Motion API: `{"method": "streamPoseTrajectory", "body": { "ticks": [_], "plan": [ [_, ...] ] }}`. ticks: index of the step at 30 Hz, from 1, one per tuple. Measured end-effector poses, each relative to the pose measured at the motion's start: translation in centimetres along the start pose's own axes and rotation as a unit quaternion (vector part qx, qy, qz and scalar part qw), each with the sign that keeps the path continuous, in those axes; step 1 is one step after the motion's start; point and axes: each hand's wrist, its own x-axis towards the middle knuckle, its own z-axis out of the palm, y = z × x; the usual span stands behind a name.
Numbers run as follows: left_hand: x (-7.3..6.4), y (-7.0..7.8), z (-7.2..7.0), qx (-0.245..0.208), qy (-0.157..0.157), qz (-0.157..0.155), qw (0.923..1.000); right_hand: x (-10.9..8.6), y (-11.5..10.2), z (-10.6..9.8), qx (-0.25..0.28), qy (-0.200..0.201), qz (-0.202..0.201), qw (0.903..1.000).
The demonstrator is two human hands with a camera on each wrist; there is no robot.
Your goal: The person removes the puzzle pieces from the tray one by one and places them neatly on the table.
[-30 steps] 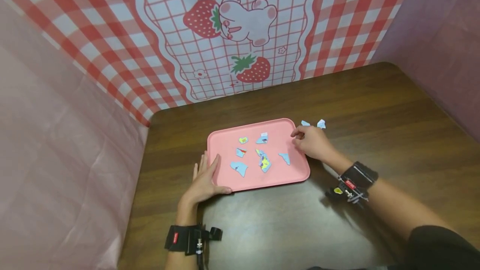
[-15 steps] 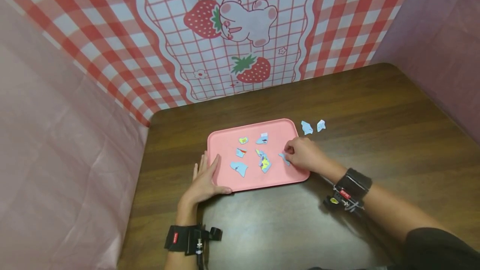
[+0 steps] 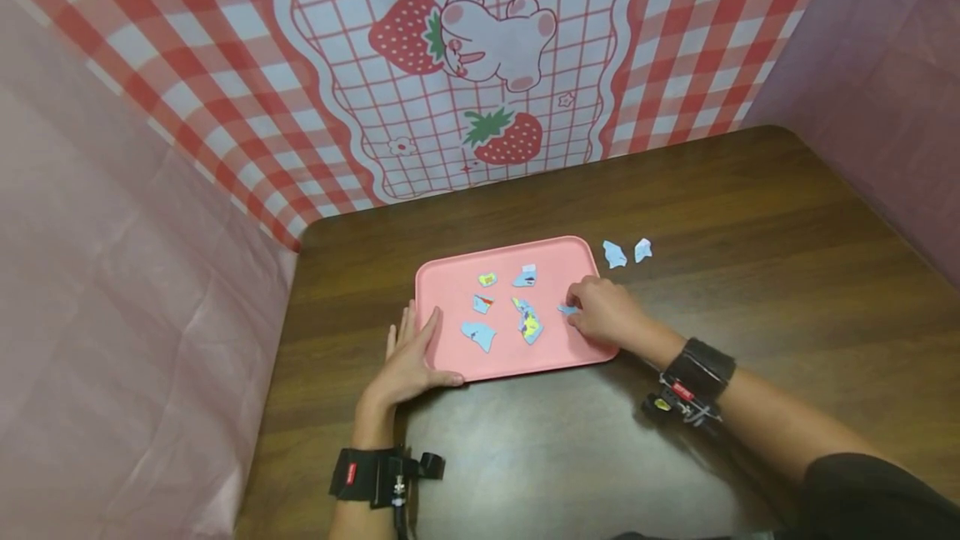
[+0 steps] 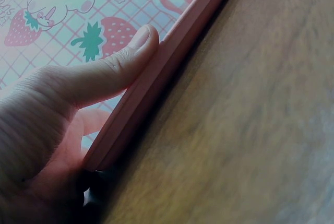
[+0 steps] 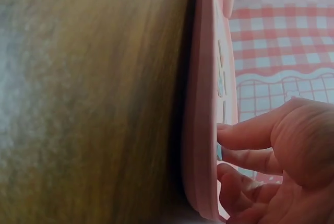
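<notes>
A pink tray lies on the table with several flat, irregular puzzle pieces on it. My left hand rests spread at its near-left corner, fingers straight along the left side and thumb over the front rim. At the tray's right part, my right hand has its thumb and fingertips on a light blue puzzle piece, mostly hidden under them. To its left lies a blue, yellow and purple piece. A pale blue piece, a red-marked one, a yellow one and a white-tabbed one lie about it.
Two pale blue pieces lie on the wooden table beyond the tray's far-right corner. A checked strawberry cloth hangs behind the table, with pink cloth at the left side.
My right hand has moved left and down from the tray's right rim onto the blue piece, uncovering the two pieces on the table. The left hand has stayed in place.
</notes>
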Motion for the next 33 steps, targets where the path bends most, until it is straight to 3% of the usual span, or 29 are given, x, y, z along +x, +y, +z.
{"method": "streamPoseTrajectory", "body": {
  "ticks": [13,33],
  "plan": [
    [0.0,0.0,0.1,0.002,0.004,0.0,1.0,-0.3,0.0,-0.7,0.052,0.002,0.013,0.9986],
    [0.0,0.2,0.0,0.007,0.007,0.001,1.0,-0.3,0.5,-1.1,0.124,0.092,-0.014,0.9879]
  ]
}}
